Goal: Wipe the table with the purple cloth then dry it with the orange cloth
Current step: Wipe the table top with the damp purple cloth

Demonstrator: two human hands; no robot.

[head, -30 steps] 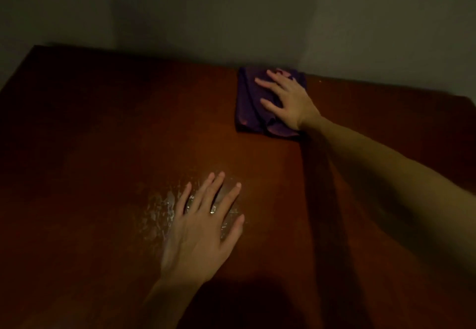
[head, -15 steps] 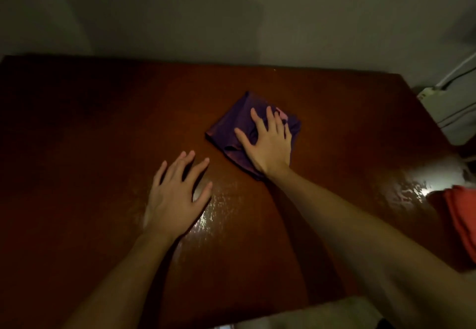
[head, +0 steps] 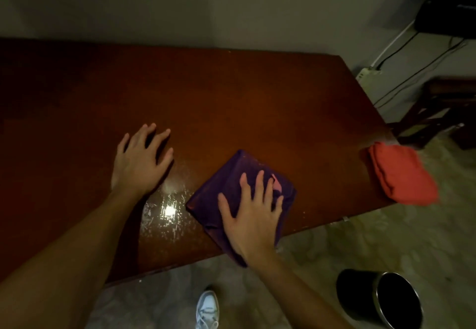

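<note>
A folded purple cloth (head: 226, 189) lies at the near edge of the dark red-brown table (head: 231, 102), one corner hanging over that edge. My right hand (head: 251, 215) presses flat on the cloth with its fingers spread. My left hand (head: 140, 161) rests palm down on the bare tabletop to the left of the cloth, fingers apart, holding nothing. A wet, shiny patch (head: 164, 215) glistens on the wood between the two hands. A folded orange cloth (head: 401, 174) sits at the table's right near corner, apart from both hands.
A grey wall stands behind the table. On the floor at the right are a black bin (head: 381, 297), a dark wooden stool (head: 438, 112) and a power strip with cables (head: 368, 73). My white shoe (head: 207, 310) shows below the table's near edge.
My right hand has dragged the purple cloth from the far middle of the table toward the near edge. The left hand stayed flat on the table. The view shifted right, revealing the orange cloth.
</note>
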